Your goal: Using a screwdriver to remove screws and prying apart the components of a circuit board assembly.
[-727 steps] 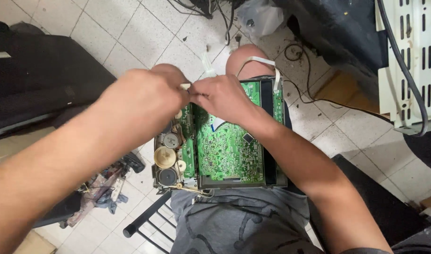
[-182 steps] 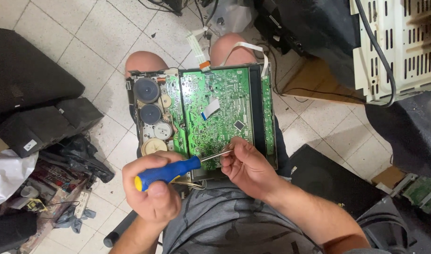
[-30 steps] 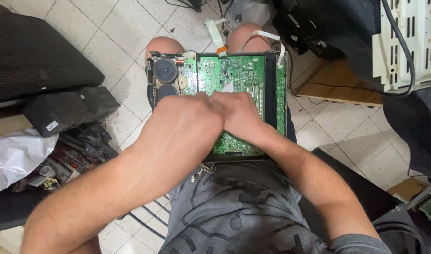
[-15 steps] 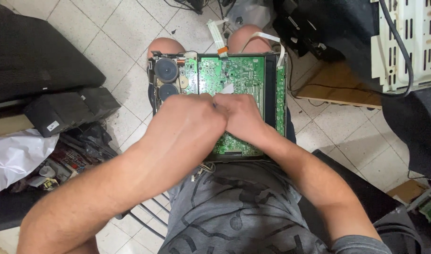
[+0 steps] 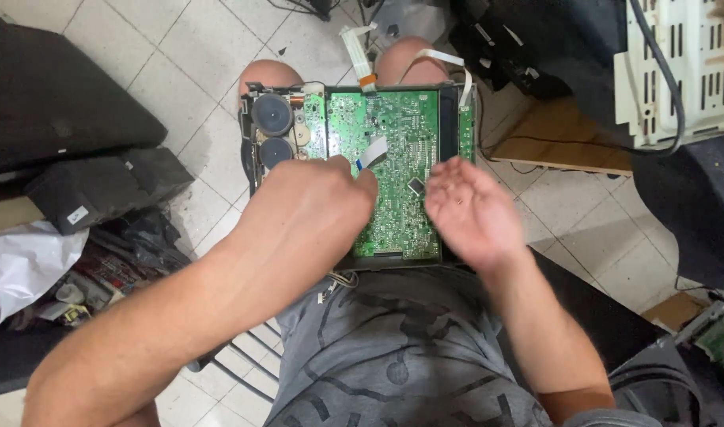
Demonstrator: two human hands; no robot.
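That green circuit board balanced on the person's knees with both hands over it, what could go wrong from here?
The green circuit board in its black chassis rests only on the bare knees, so it might slide to the white tiled floor. The left hand presses by the loose white ribbon cable, which could crease or snag. The right hand hovers open, steadying nothing.

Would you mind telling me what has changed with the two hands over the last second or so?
A second ago both hands were pressed together over the middle of the green circuit board. Now the right hand has pulled away to the right and hangs open, holding nothing. The left hand has stayed on the board, its fingertips near the loose white ribbon cable. The board remains on the person's knees, and the floor clutter looks unchanged.
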